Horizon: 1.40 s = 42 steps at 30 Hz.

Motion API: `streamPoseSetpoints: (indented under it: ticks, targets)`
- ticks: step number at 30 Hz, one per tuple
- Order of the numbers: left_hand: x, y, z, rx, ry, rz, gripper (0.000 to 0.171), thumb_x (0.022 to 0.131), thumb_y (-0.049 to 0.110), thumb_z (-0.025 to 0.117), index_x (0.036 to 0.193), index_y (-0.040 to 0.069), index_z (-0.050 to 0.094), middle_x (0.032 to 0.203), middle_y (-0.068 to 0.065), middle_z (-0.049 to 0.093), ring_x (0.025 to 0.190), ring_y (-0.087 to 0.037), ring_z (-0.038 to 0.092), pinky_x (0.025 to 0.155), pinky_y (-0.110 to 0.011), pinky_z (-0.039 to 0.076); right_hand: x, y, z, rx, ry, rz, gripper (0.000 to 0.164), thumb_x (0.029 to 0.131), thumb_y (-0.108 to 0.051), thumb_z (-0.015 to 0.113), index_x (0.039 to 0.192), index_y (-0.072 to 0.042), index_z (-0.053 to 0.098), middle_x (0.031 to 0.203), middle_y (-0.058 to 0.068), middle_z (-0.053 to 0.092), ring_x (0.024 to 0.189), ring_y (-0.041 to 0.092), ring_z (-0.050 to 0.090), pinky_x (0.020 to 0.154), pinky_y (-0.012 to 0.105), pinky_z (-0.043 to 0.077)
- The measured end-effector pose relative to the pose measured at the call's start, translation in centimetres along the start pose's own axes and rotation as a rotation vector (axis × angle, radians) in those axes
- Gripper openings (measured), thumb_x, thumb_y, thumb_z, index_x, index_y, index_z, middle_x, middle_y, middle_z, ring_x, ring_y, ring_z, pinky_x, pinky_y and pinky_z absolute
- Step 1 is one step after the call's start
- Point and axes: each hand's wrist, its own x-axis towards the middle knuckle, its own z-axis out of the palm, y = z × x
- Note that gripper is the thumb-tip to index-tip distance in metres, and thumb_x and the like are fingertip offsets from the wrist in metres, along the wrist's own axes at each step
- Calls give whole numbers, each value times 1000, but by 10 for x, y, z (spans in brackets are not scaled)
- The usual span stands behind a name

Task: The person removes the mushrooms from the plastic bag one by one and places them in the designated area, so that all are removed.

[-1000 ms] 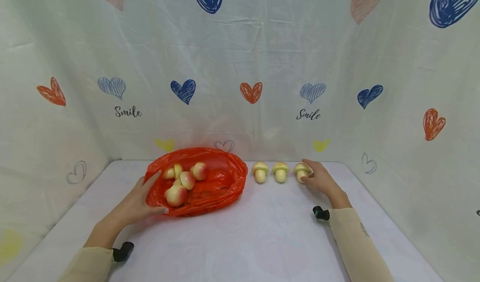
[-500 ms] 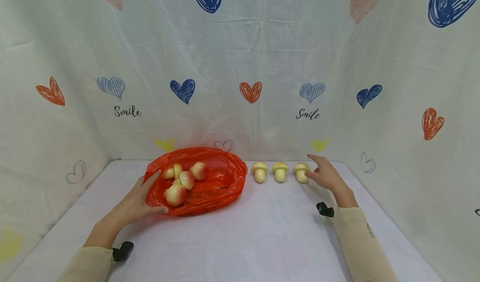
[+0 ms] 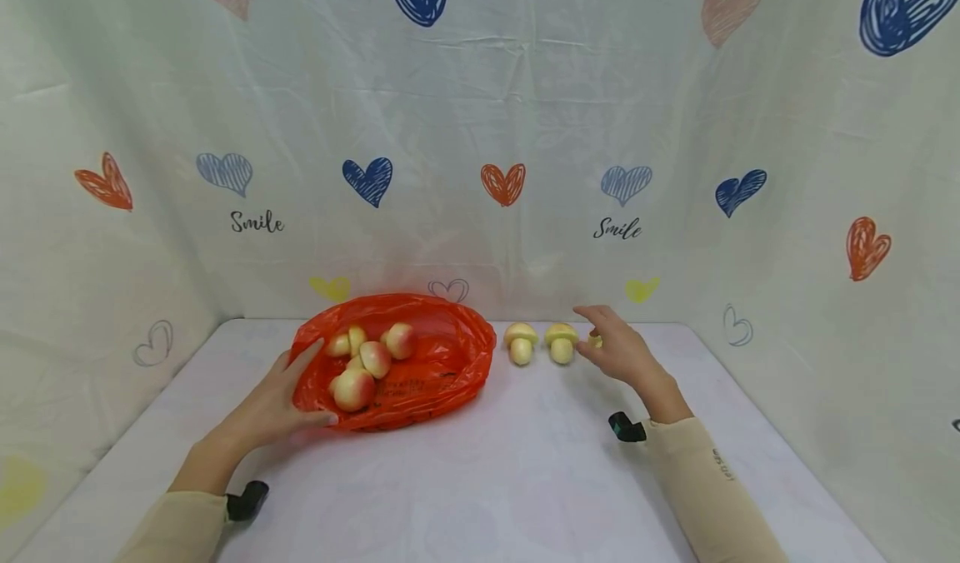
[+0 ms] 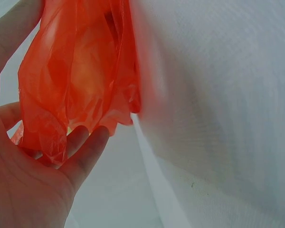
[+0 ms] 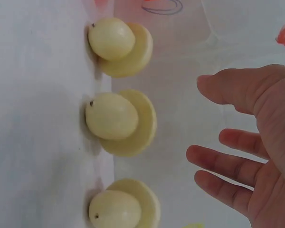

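In the head view, my left hand [image 3: 266,409] spreads its fingers and thumb against the left side of a red plastic bag [image 3: 442,396]. The left wrist view shows the fingers touching the bag [image 4: 85,71] with a wide span. Inside the bag lie several toy mushrooms, some with pink-tinged caps [image 3: 354,390]. To the right stand three yellow-capped toy mushrooms in a row: the left one [image 3: 521,344], the middle one [image 3: 561,343] and the right one [image 3: 596,341], mostly hidden behind my right hand [image 3: 626,355]. That hand hovers beside the middle mushroom [image 5: 115,116], fingers apart, holding nothing.
A white-covered table [image 3: 465,496] lies beneath everything. Behind it hangs a pale curtain [image 3: 450,246] printed with hearts and "Smile". Each wrist carries a small black camera, the right one [image 3: 627,427] close above the tabletop.
My right hand first drew back to the right from the right mushroom, then shifted left toward the middle one. The left hand, bag and mushrooms have stayed in place.
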Motion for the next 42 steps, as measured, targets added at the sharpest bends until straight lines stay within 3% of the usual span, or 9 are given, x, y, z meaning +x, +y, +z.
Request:
streamPoseSetpoints:
  ticks: [7, 16, 22, 31, 42]
  targets:
    - [-1, 0, 0, 1, -2, -9, 109, 72, 50, 79, 153, 12, 17, 141, -30, 23, 123, -52, 34, 87, -68, 43, 2, -22, 16, -51, 30, -132, 54, 86, -25, 71, 135, -12, 52, 129, 8, 51, 98, 27, 62, 76, 45, 52]
    - [-2, -1, 0, 4, -1, -4, 109, 71, 50, 79, 153, 12, 17, 141, -30, 23, 124, -51, 34, 87, -68, 42, 6, -43, 27, -4, 14, -225, 51, 87, -28, 69, 133, -13, 54, 128, 4, 52, 105, 23, 59, 85, 42, 51]
    - [-2, -1, -1, 1, 0, -8, 110, 71, 52, 79, 153, 14, 16, 141, -30, 23, 124, -51, 33, 87, -68, 42, 16, -64, 32, -1, 3, -239, 50, 88, -30, 69, 134, -17, 54, 130, 2, 53, 111, 22, 57, 91, 42, 50]
    - [0, -3, 1, 5, 3, -3, 110, 71, 51, 79, 153, 14, 16, 140, -30, 24, 124, -51, 34, 88, -68, 42, 42, -100, 38, 16, 51, -389, 48, 88, -30, 69, 132, -17, 55, 128, 0, 57, 117, 20, 53, 96, 40, 47]
    - [-1, -2, -1, -24, -1, -12, 111, 71, 51, 79, 154, 15, 14, 142, -28, 23, 125, -50, 33, 88, -66, 43, 63, -142, 52, 44, -75, -410, 46, 90, -34, 65, 132, -17, 55, 132, 3, 54, 121, 21, 49, 99, 40, 45]
